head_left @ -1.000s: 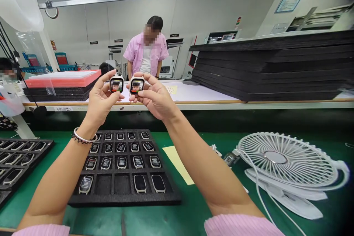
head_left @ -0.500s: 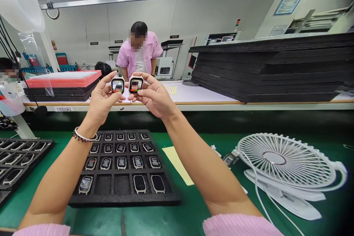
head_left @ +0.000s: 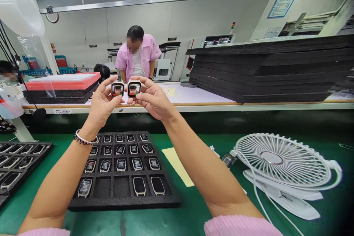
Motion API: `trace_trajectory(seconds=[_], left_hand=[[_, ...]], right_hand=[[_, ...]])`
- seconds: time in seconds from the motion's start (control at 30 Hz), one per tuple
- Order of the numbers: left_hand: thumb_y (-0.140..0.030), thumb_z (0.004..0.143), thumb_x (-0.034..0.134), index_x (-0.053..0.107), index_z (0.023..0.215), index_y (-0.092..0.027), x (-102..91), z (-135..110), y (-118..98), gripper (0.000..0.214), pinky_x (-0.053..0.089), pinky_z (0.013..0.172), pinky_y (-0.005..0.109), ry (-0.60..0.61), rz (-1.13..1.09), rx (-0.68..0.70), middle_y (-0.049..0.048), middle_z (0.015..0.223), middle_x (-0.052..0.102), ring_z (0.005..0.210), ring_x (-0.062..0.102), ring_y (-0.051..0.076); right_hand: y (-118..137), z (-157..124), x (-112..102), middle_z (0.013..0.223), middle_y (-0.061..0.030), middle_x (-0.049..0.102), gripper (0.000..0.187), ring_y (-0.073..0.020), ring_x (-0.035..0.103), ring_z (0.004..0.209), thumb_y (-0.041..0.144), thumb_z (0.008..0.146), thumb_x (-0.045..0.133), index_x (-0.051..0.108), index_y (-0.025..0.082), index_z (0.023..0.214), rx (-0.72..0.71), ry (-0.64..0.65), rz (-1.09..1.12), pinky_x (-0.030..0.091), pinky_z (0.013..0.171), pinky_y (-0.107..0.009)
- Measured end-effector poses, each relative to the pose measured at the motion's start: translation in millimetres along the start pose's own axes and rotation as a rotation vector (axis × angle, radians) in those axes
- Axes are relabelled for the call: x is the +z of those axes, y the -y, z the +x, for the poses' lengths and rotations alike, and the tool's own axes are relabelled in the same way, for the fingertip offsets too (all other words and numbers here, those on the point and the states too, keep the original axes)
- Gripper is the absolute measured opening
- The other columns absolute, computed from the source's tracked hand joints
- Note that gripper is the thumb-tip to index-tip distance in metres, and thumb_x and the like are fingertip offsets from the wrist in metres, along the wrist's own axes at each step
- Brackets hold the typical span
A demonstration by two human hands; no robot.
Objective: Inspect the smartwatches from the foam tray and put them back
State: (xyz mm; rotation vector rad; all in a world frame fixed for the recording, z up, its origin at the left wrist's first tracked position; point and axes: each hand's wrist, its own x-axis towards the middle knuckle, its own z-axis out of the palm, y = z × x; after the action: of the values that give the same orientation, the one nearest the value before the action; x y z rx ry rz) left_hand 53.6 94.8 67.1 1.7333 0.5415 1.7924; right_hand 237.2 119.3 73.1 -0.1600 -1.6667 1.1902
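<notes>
My left hand [head_left: 103, 101] is closed on a smartwatch [head_left: 117, 89] without a strap, thumb along its lower edge. In my right hand [head_left: 155, 99] is a second smartwatch [head_left: 134, 89], pinched between thumb and fingers. Both watches are held up side by side, lit screens facing me, each showing a small picture of a person with red and green at the bottom. Below my hands lies a black foam tray [head_left: 124, 203] with several watches in its compartments. Two compartments in its nearest row hold nothing.
Another black watch tray [head_left: 41, 158] is at the left. A yellow sheet [head_left: 177, 164] lies beside the middle tray, and a white fan [head_left: 282, 162] stands right. Black foam sheets [head_left: 262, 77] are stacked on the shelf. Behind it leans a person in pink [head_left: 138, 61].
My hands still hold both watches at nearly the same height. The left watch's screen now shows a face more plainly. The view has tilted slightly upward.
</notes>
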Motion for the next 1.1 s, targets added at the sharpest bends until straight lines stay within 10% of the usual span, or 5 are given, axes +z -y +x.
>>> trace_trajectory(seconds=[0.83, 1.1], left_hand=[[-0.021, 0.064, 0.081, 0.059, 0.121, -0.019, 3.8, -1.6, -3.0, 0.061, 0.057, 0.064, 0.023, -0.052, -0.004, -0.074, -0.0012, 0.086, 0.066, 0.064, 0.063, 0.009], [-0.020, 0.070, 0.079, 0.057, 0.124, -0.019, 1.0, -46.2, 5.4, 0.059, 0.059, 0.065, 0.023, -0.016, 0.022, -0.206, -0.0007, 0.089, 0.066, 0.065, 0.068, 0.011]], right_hand=[[-7.9, 5.2, -3.2, 0.096, -0.0006, 0.068, 0.051, -0.0132, 0.070, 0.071, 0.016, 0.074, 0.074, 0.056, 0.021, 0.121, 0.003, 0.039, 0.072, 0.060, 0.070, -0.027], [-27.1, -35.4, 7.2, 0.096, -0.0015, 0.067, 0.048, -0.0143, 0.070, 0.076, 0.014, 0.079, 0.068, 0.053, 0.021, 0.124, 0.092, 0.015, 0.067, 0.058, 0.071, -0.028]])
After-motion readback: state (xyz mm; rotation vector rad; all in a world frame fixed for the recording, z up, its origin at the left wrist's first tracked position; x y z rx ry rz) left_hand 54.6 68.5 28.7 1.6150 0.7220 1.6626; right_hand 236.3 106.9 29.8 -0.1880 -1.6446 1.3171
